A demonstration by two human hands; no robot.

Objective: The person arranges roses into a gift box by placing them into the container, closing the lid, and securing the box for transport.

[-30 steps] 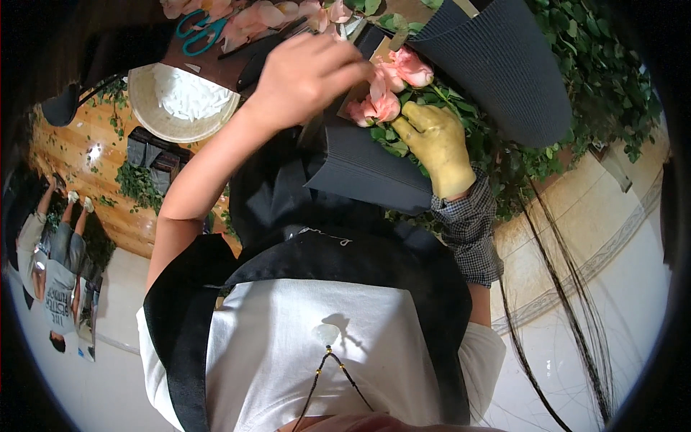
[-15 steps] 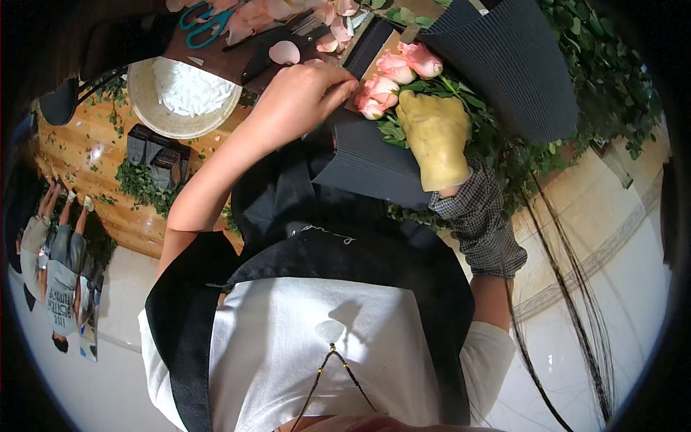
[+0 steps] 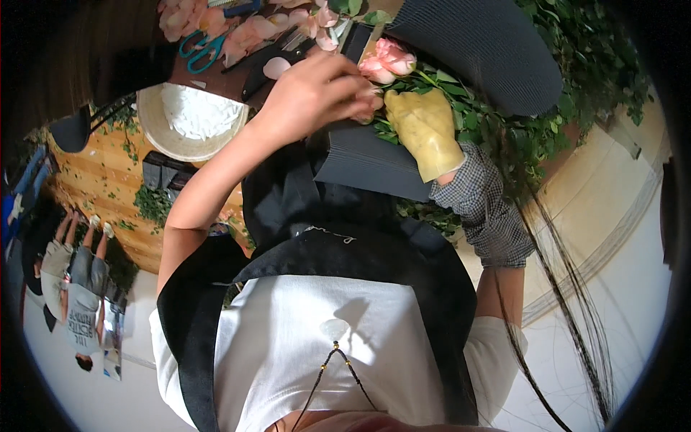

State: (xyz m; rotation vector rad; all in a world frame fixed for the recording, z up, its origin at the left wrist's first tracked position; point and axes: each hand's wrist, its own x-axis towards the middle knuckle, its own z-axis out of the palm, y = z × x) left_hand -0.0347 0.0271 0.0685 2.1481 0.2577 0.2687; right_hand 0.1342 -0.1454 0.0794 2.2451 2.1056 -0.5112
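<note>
My bare left hand (image 3: 313,93) has curled fingertips on a pink rose (image 3: 367,106), partly hidden by them. More pink roses (image 3: 389,61) lie just above, beside dark leafy stems (image 3: 453,90). My right hand (image 3: 421,129), in a yellow glove with a checked sleeve, is closed over the stems just right of the blooms. Dark ridged boards lie below (image 3: 367,162) and to the upper right (image 3: 475,54) of the roses. Loose petals (image 3: 255,25) and teal scissors (image 3: 209,54) are at the upper left.
A cream bucket (image 3: 147,119) of white pieces stands left of my left arm. Leaves (image 3: 158,205) are strewn on the wooden floor (image 3: 122,180). Piled foliage (image 3: 604,72) fills the upper right. Several other people (image 3: 79,302) are at the far left.
Since half a second ago, my left hand has moved onto the lower rose, covering much of it. My right hand shifted slightly up-left. A second ago its gloved fingers were more spread.
</note>
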